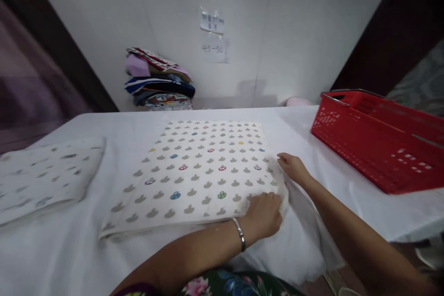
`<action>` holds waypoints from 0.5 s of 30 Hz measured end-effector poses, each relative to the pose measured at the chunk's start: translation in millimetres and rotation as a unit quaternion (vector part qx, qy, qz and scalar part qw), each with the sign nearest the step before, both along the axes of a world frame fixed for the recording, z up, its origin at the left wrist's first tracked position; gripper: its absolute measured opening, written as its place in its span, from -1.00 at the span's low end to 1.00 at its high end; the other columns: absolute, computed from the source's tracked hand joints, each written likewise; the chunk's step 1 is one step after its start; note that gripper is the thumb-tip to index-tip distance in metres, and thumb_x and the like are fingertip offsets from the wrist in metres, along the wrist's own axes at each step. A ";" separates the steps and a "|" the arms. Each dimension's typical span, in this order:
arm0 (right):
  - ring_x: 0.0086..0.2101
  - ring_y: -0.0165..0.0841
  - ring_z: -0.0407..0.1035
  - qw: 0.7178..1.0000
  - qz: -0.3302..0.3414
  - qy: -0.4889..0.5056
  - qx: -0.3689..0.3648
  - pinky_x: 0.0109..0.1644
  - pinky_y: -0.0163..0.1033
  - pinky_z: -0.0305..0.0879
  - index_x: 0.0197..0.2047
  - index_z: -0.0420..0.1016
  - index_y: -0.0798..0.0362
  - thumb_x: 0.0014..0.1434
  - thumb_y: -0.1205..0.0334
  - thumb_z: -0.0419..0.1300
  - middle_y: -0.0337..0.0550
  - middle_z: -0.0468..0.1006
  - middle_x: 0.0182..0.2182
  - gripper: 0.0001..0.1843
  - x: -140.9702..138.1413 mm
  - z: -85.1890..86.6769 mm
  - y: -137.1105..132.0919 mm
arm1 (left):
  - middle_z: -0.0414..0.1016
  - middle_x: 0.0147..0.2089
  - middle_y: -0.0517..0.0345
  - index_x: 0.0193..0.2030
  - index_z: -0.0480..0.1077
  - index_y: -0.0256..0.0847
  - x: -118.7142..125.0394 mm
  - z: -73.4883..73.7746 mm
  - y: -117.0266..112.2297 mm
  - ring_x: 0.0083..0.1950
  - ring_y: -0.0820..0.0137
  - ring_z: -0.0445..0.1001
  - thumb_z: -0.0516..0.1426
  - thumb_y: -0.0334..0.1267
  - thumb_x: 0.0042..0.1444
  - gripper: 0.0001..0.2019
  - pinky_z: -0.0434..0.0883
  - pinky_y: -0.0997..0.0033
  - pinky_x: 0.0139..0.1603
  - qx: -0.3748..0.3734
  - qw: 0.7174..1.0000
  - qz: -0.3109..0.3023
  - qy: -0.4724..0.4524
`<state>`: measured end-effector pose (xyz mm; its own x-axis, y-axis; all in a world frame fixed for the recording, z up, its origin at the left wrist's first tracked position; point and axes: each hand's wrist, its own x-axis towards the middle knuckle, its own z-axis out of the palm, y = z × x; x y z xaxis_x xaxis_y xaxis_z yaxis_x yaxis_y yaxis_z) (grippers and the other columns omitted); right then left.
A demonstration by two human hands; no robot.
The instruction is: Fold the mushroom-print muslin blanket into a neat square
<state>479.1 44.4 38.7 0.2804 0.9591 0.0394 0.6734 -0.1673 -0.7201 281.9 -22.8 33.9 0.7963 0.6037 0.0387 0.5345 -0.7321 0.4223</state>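
A folded white cloth [204, 171] printed with grey and coloured mushrooms lies flat on the white-covered table. My left hand [264, 212], below a silver bracelet, is closed at the near right corner of this cloth, fingers curled over its edge. Just beyond it, my right hand [293, 166] is at the cloth's right side with its fingers bent together. What those right fingers hold, if anything, is hidden. Thin, sheer white material [305, 222] spreads below the right forearm toward the table's front edge.
Another folded printed cloth [45, 178] lies at the left. On the right stands a red plastic basket [367, 143] with metal handles. A stack of folded fabrics [159, 81] rises at the back against the pale wall, beside paper notes [214, 48].
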 end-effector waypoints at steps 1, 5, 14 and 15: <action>-0.23 -0.28 0.42 0.997 0.035 -0.039 0.050 -0.11 -0.24 0.31 -0.18 0.50 0.06 0.09 0.20 0.11 -0.11 0.56 -0.26 -0.75 -0.6 0.4 -8.9 | 0.45 -0.17 -0.02 -0.19 0.31 -0.25 -1.0 -0.9 -0.3 -0.18 0.20 0.43 0.02 -0.37 0.00 -0.80 0.35 0.24 -0.24 0.000 1.000 0.008 -0.015; -0.11 -0.22 0.42 0.976 0.141 -0.083 0.146 -0.01 -0.17 0.34 -0.12 0.49 0.01 0.17 0.07 0.04 -0.09 0.54 -0.11 -0.68 2.6 -6.3 -55.8 | 0.49 -0.22 -0.05 -0.26 0.35 -0.26 -2.7 -1.1 0.9 -0.23 0.16 0.47 0.03 -0.33 -0.01 -0.83 0.35 0.27 -0.36 -0.016 0.999 0.016 -0.047; 0.02 -0.10 0.35 0.917 0.294 -0.176 0.205 -0.05 -0.10 0.44 0.18 0.29 -0.08 0.16 0.14 0.05 -0.09 0.41 0.08 -0.51 39.7 -62.9 -94.8 | 0.52 -0.17 0.00 -0.20 0.37 -0.23 -1.8 -5.6 6.0 -0.16 0.21 0.49 -0.01 -0.20 0.01 -0.74 0.36 0.35 -0.36 -0.084 0.994 0.036 -0.066; 0.02 -0.09 0.35 0.911 0.299 -0.185 0.214 -0.04 -0.08 0.43 0.17 0.30 -0.07 0.15 0.13 0.06 -0.08 0.40 0.09 -0.51 40.7 -66.8 -90.7 | 0.52 -0.16 0.01 -0.19 0.37 -0.22 -2.3 -5.8 5.8 -0.16 0.22 0.49 -0.01 -0.20 0.01 -0.73 0.36 0.36 -0.35 -0.085 0.993 0.038 -0.073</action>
<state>519.7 -46.3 -28.0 -0.3960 0.8101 0.4323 0.7613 0.5529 -0.3387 279.6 -17.0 28.0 0.7409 0.6702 0.0432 0.5098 -0.6032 0.6134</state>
